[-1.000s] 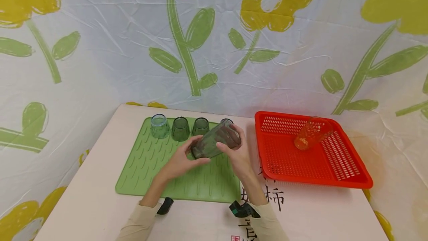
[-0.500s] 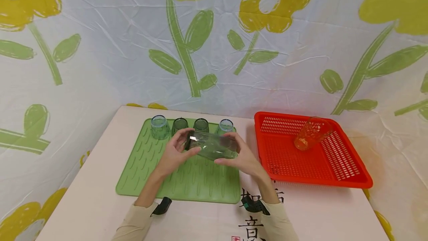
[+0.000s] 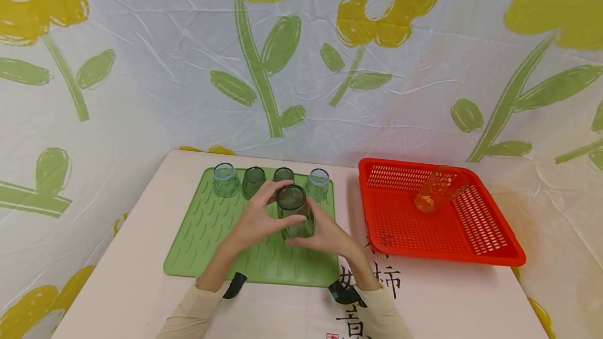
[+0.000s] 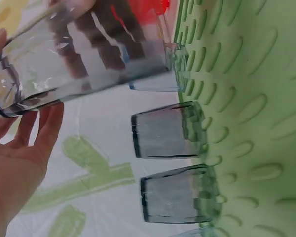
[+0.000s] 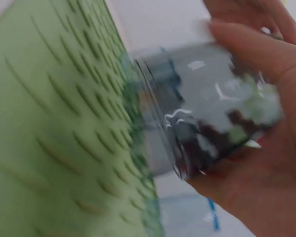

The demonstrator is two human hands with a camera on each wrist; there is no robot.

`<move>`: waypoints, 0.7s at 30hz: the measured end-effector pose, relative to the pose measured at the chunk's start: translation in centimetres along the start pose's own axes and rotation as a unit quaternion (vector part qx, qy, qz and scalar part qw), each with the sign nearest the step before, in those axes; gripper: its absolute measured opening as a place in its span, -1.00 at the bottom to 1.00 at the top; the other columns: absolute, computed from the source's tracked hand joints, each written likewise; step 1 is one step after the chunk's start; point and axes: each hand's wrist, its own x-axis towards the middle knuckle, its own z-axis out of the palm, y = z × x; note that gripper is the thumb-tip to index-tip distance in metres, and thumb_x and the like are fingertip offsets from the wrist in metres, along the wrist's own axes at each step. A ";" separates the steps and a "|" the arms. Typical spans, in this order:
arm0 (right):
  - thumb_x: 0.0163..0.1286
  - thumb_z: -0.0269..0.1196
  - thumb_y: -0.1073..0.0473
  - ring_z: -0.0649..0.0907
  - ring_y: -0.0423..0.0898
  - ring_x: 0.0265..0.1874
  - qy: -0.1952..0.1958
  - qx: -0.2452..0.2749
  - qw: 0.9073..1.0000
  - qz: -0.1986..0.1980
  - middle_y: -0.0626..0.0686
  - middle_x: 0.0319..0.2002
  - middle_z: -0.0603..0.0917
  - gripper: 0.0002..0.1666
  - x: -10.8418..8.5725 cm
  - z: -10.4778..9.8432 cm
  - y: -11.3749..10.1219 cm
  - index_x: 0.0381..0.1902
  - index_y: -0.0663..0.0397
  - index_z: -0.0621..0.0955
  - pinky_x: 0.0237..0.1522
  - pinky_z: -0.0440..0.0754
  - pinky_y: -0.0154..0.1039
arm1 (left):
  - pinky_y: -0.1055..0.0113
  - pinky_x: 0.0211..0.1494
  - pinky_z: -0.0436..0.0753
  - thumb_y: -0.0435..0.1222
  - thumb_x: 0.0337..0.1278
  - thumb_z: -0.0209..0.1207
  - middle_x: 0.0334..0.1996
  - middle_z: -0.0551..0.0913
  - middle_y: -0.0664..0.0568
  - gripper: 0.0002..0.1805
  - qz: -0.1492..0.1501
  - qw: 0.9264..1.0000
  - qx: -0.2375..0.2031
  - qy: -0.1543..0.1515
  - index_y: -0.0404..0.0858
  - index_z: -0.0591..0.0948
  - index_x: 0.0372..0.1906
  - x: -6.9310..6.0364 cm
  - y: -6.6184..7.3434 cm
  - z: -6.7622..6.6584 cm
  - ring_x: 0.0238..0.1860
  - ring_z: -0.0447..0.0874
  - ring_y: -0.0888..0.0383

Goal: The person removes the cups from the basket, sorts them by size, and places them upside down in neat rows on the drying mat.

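Observation:
Both hands hold a tall grey-tinted drinking glass (image 3: pixel 291 199) above the green ribbed mat (image 3: pixel 198 239). It stands nearly upright in the air, its thick round base upward and its rim toward the mat. The left hand (image 3: pixel 258 219) grips it near the base; in the left wrist view its fingers (image 4: pixel 49 123) are at that end. Lower down, the right hand (image 3: pixel 326 232) curls round the side, and its thumb lies along the glass in the right wrist view. Along the mat's back edge stand a bluish glass (image 3: pixel 226 181), two grey glasses (image 3: pixel 254 182) and a blue-rimmed glass (image 3: pixel 318 184).
A red perforated basket (image 3: pixel 445 255) stands right of the mat, with a clear patterned glass (image 3: pixel 438 190) leaning inside. A pale tablecloth (image 3: pixel 118 276) with dark characters covers the table. A flower-printed cloth (image 3: pixel 179 93) hangs behind.
The held glass has turned from slanted, through lying sideways, to nearly upright with its base up. Both hands have shifted their hold around it. The basket and the standing glasses have not moved.

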 end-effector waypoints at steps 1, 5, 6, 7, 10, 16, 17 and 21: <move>0.17 0.60 0.08 0.51 -0.07 0.32 0.009 0.015 1.000 0.001 -0.04 0.34 0.50 0.14 0.1 0.3 0.0 0.56 -0.09 0.19 0.33 0.47 0.07 | 0.12 0.25 0.60 -0.20 0.01 0.58 0.07 0.52 0.08 -0.18 0.013 1.000 0.016 -0.002 -0.02 0.49 0.42 0.1 0.1 0.1 0.11 0.57 0.14; 0.16 0.59 0.20 0.55 -0.05 0.27 0.065 0.060 0.996 0.010 -0.01 0.33 0.53 0.09 0.5 1.4 0.1 0.54 -0.09 0.26 0.28 0.51 0.03 | 0.16 0.17 0.62 -0.17 -0.01 0.59 0.06 0.50 0.08 -0.15 0.036 0.997 0.059 -0.018 -0.09 0.47 0.43 0.5 0.4 0.5 0.08 0.56 0.16; 0.15 0.58 0.23 0.55 -0.03 0.27 0.075 0.068 0.995 0.009 0.01 0.33 0.53 0.09 0.6 1.6 0.2 0.54 -0.06 0.27 0.28 0.52 0.02 | 0.14 0.17 0.62 -0.16 0.00 0.58 0.08 0.50 0.08 -0.14 0.035 0.997 0.062 -0.023 -0.09 0.46 0.44 0.6 0.4 0.5 0.08 0.55 0.16; 0.15 0.57 0.26 0.55 -0.01 0.26 0.084 0.073 0.994 0.008 0.03 0.33 0.53 0.08 0.6 1.7 0.3 0.54 -0.03 0.28 0.27 0.52 0.02 | 0.12 0.17 0.61 -0.16 0.02 0.57 0.11 0.49 0.08 -0.14 0.032 0.997 0.062 -0.028 -0.08 0.45 0.45 0.6 0.3 0.5 0.09 0.53 0.16; 0.15 0.56 0.29 0.54 0.02 0.27 0.096 0.076 0.993 0.004 0.07 0.35 0.51 0.09 0.8 2.1 0.4 0.55 0.01 0.27 0.26 0.53 0.01 | 0.01 0.19 0.59 -0.16 0.09 0.54 0.19 0.47 0.08 -0.15 0.017 0.998 0.051 -0.045 -0.03 0.41 0.49 0.6 0.1 0.2 0.13 0.50 0.14; 0.17 0.56 0.24 0.51 -0.05 0.26 0.098 0.082 0.992 0.010 -0.01 0.35 0.49 0.04 1.3 2.7 0.6 0.53 -0.11 0.31 0.22 0.50 -0.03 | -0.07 0.27 0.53 -0.19 0.27 0.41 0.26 0.47 0.09 -0.25 -0.013 0.998 0.023 -0.065 0.00 0.38 0.51 0.4 -0.4 -1.0 0.20 0.50 0.10; 0.17 0.56 0.22 0.51 -0.06 0.27 0.100 0.085 0.991 0.010 -0.03 0.35 0.49 0.03 1.4 2.8 0.6 0.52 -0.14 0.32 0.21 0.49 -0.02 | -0.04 0.29 0.53 -0.20 0.31 0.38 0.25 0.48 0.09 -0.29 -0.015 0.997 0.025 -0.066 -0.02 0.39 0.50 0.4 -0.5 -1.2 0.20 0.50 0.10; 0.16 0.58 0.17 0.47 -0.09 0.34 0.108 0.091 0.990 0.023 -0.07 0.36 0.47 0.03 1.8 3.1 0.4 0.52 -0.24 0.34 0.27 0.46 0.05 | 0.06 0.30 0.54 -0.20 0.47 0.23 0.17 0.52 0.08 -0.44 -0.013 0.997 0.043 -0.070 -0.11 0.42 0.48 0.1 -0.9 -2.1 0.19 0.51 0.12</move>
